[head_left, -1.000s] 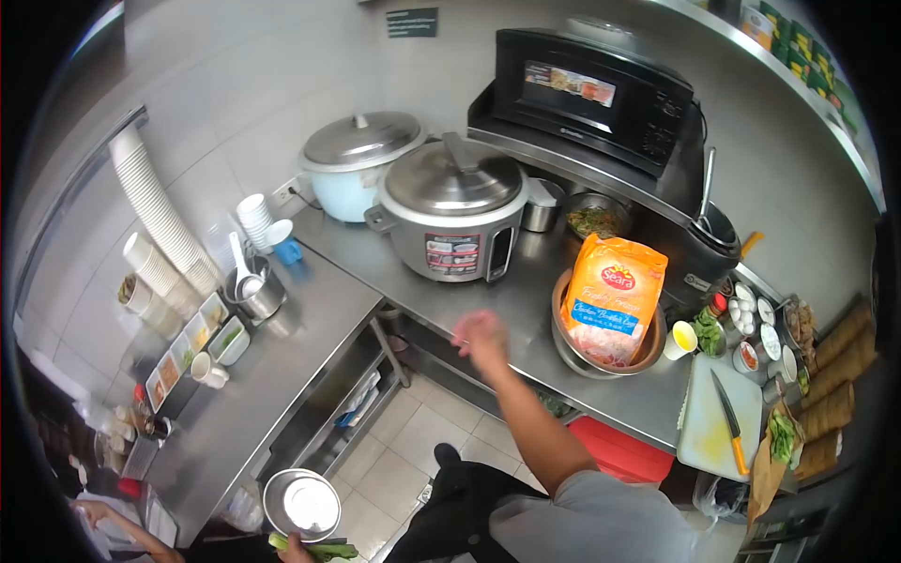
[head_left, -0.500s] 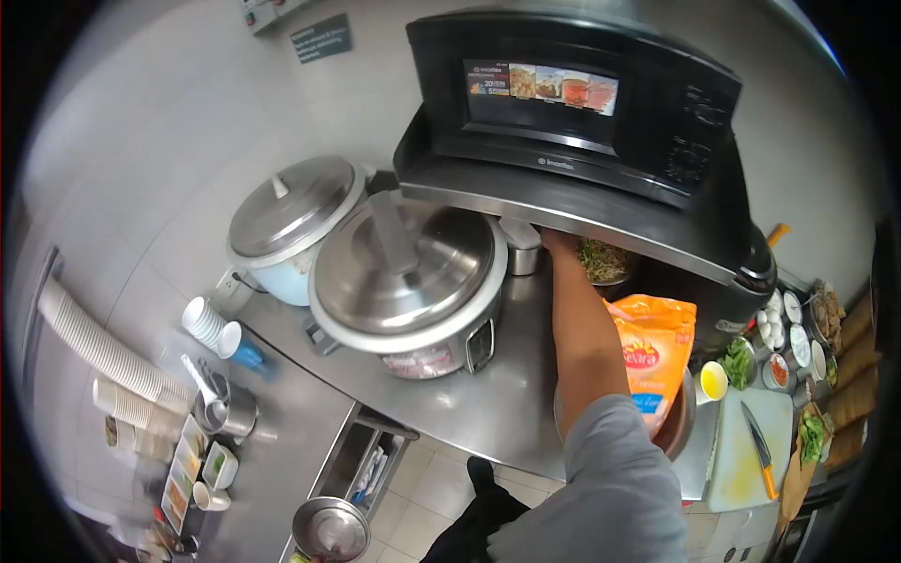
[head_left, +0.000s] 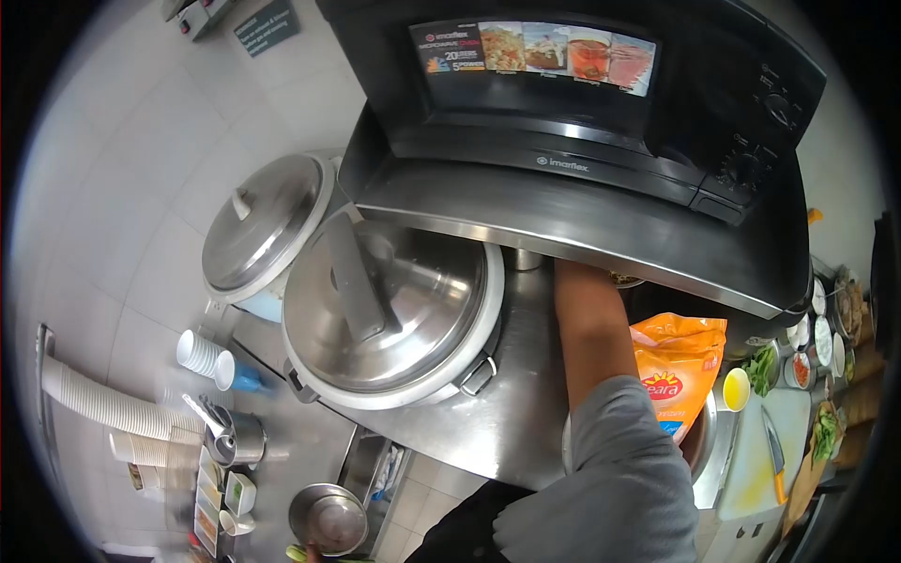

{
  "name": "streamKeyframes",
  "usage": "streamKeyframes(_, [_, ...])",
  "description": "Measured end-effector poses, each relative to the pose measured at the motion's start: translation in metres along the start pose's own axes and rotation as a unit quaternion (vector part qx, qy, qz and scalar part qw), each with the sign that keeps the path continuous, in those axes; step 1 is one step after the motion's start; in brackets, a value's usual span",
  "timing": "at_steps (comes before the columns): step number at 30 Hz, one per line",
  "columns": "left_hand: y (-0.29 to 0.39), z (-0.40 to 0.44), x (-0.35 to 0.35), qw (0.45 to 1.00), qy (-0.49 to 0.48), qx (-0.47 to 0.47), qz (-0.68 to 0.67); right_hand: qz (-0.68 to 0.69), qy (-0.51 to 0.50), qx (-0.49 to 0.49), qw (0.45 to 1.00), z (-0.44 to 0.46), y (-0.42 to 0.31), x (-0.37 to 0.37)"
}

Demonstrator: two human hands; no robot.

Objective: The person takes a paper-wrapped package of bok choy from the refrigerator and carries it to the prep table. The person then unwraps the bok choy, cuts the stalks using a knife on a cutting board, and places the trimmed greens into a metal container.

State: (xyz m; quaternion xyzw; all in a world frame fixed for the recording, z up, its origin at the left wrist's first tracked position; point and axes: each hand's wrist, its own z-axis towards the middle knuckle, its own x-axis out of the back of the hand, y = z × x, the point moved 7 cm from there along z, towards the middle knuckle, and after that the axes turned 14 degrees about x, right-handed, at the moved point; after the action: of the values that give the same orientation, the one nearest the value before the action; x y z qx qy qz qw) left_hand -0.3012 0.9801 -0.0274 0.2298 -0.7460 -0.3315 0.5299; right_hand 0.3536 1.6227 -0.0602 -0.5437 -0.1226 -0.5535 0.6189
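My right forearm reaches under the metal shelf [head_left: 582, 225] that bears the black microwave [head_left: 563, 122]; the hand itself is hidden there, and so is anything it holds. Beside that arm lie part of a bowl with shredded food [head_left: 624, 280] and a small metal pot [head_left: 527, 260]. The orange Seara bag [head_left: 678, 371] stands in a metal basin [head_left: 702, 441], right of my forearm. Low in the view, my left hand [head_left: 315, 554] grips the rim of a metal bowl [head_left: 330, 516], with green stalks [head_left: 297, 554] by the fingers.
A large lidded rice cooker [head_left: 394, 300] stands left of my arm, a smaller cooker [head_left: 263, 225] behind it. Stacked cups [head_left: 113, 399] and a metal pot with ladles [head_left: 246, 441] are at the left. A knife [head_left: 774, 455] lies on the cutting board [head_left: 751, 460] at the right.
My right hand has gone from above the counter's front edge to under the shelf, out of sight. The view has moved closer to the microwave. The metal bowl stays in my left hand.
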Motion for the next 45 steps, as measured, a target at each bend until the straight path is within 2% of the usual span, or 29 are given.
streamKeyframes(5, [-0.011, 0.010, -0.016, 0.993, -0.074, 0.052, -0.079, 0.058, 0.027, -0.051, 0.997, 0.001, 0.004, 0.007])
streamKeyframes(9, [0.012, 0.004, -0.017, 0.998, -0.058, 0.019, -0.013, 0.191, 0.081, -0.153, 0.966, -0.003, 0.005, 0.020])
streamKeyframes(11, [0.025, 0.001, -0.014, 0.992, -0.064, -0.091, -0.056, 0.336, 0.129, -0.236, 0.903, -0.011, 0.001, 0.022])
streamKeyframes(12, [0.022, 0.008, -0.021, 0.992, -0.068, -0.091, -0.060, 0.419, 0.156, -0.278, 0.850, -0.020, -0.005, 0.022])
streamKeyframes(14, [0.013, 0.027, -0.045, 0.963, -0.133, -0.052, -0.229, 0.559, 0.197, -0.330, 0.735, -0.041, -0.023, 0.029])
streamKeyframes(16, [0.025, 0.022, -0.046, 0.969, -0.134, -0.071, -0.193, 0.652, 0.215, -0.325, 0.650, -0.078, -0.051, 0.059])
streamKeyframes(17, [0.020, 0.030, -0.055, 0.954, -0.142, -0.081, -0.251, 0.681, 0.216, -0.300, 0.632, -0.107, -0.066, 0.083])
streamKeyframes(18, [0.022, 0.037, -0.059, 0.960, -0.145, -0.124, -0.202, 0.674, 0.203, -0.273, 0.656, -0.147, -0.087, 0.138])
streamKeyframes(19, [0.035, 0.022, -0.056, 0.965, -0.140, -0.081, -0.205, 0.740, 0.180, -0.176, 0.623, -0.184, -0.110, 0.174])
streamKeyframes(20, [0.042, 0.017, -0.056, 0.960, -0.168, -0.094, -0.206, 0.739, 0.175, -0.108, 0.641, -0.233, -0.129, 0.215])
streamKeyframes(21, [0.034, 0.024, -0.061, 0.957, -0.177, -0.085, -0.213, 0.719, 0.184, -0.059, 0.668, -0.278, -0.146, 0.249])
streamKeyframes(22, [0.035, 0.024, -0.062, 0.971, -0.187, -0.093, -0.112, 0.688, 0.188, -0.010, 0.701, -0.325, -0.158, 0.272])
streamKeyframes(23, [0.036, 0.017, -0.065, 0.962, -0.206, -0.130, -0.123, 0.611, 0.147, 0.015, 0.778, -0.374, -0.170, 0.295])
streamKeyframes(24, [0.045, -0.008, -0.058, 0.969, -0.198, -0.087, -0.122, 0.491, 0.122, 0.069, 0.860, -0.421, -0.181, 0.309])
streamKeyframes(25, [0.033, -0.001, -0.073, 0.964, -0.203, -0.122, -0.124, 0.358, 0.102, 0.126, 0.920, -0.461, -0.194, 0.321])
streamKeyframes(27, [0.064, -0.056, -0.057, 0.912, -0.318, -0.221, -0.134, 0.270, 0.068, 0.417, 0.865, -0.536, -0.237, 0.322])
streamKeyframes(29, [0.066, -0.094, -0.040, 0.880, -0.358, -0.265, -0.169, 0.240, -0.166, 0.494, 0.819, -0.593, -0.261, 0.288])
streamKeyframes(30, [0.060, -0.110, -0.040, 0.842, -0.407, -0.282, -0.214, 0.233, -0.162, 0.485, 0.827, -0.609, -0.259, 0.281])
streamKeyframes(31, [0.062, -0.132, -0.026, 0.817, -0.435, -0.322, -0.199, 0.184, -0.217, 0.491, 0.823, -0.627, -0.257, 0.266])
streamKeyframes(32, [0.057, -0.138, -0.022, 0.808, -0.459, -0.311, -0.199, 0.135, -0.270, 0.494, 0.816, -0.638, -0.256, 0.265])
streamKeyframes(33, [0.053, -0.146, -0.019, 0.798, -0.482, -0.299, -0.200, 0.127, -0.262, 0.484, 0.825, -0.639, -0.250, 0.274])
streamKeyframes(35, [0.052, -0.175, 0.003, 0.772, -0.510, -0.339, -0.168, -0.141, -0.219, 0.571, 0.778, -0.647, -0.242, 0.297])
streamKeyframes(36, [0.047, -0.192, 0.014, 0.755, -0.523, -0.371, -0.139, -0.175, -0.139, 0.583, 0.781, -0.645, -0.233, 0.318])
streamKeyframes(37, [0.042, -0.205, 0.019, 0.748, -0.533, -0.372, -0.135, -0.249, -0.118, 0.532, 0.801, -0.641, -0.219, 0.325])
streamKeyframes(39, [0.046, -0.226, 0.034, 0.740, -0.514, -0.367, -0.232, -0.337, -0.119, 0.448, 0.820, -0.643, -0.186, 0.344])
streamKeyframes(40, [0.047, -0.238, 0.036, 0.733, -0.517, -0.377, -0.231, -0.343, -0.116, 0.438, 0.823, -0.645, -0.176, 0.361])
streamKeyframes(42, [0.043, -0.273, 0.040, 0.706, -0.548, -0.386, -0.228, -0.412, -0.288, 0.378, 0.778, -0.657, -0.134, 0.372])
streamKeyframes(43, [0.038, -0.294, 0.041, 0.683, -0.572, -0.394, -0.225, -0.414, -0.288, 0.363, 0.783, -0.660, -0.117, 0.387])
streamKeyframes(45, [0.024, -0.332, 0.035, 0.662, -0.583, -0.427, -0.200, -0.246, -0.394, 0.316, 0.827, -0.675, -0.076, 0.409])
